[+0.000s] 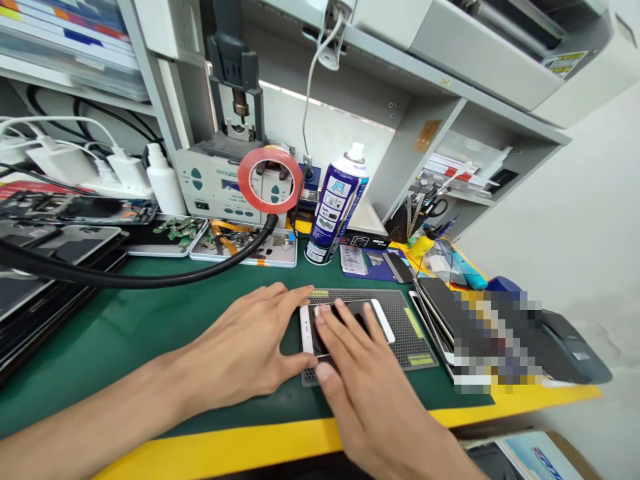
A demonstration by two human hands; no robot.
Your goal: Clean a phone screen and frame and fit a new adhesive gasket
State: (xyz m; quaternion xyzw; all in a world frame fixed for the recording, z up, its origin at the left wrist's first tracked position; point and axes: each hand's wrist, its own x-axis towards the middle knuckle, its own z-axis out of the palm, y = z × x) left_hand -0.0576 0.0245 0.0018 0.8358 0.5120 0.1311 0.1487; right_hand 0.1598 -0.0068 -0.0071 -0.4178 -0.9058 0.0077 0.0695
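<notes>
A white-framed smartphone (pixel 384 321) with a dark screen lies face up on a grey perforated mat (pixel 400 303). My left hand (pixel 250 340) grips its left end, thumb at the near edge and fingers at the far edge. Fingers outstretched, my right hand (pixel 363 377) rests flat across the screen and covers much of it. Its thumb lies by the phone's near edge. Something small and pale shows by the right index fingertip, too small to make out.
Behind the mat stand a blue spray can (pixel 336 207) and a soldering station (pixel 220 187) with a red tape roll (pixel 245 180). A black hose (pixel 150 275) crosses the green work mat (pixel 210 313). Phones (pixel 434 320) are stacked at right; trays of parts (pixel 245 247) sit behind.
</notes>
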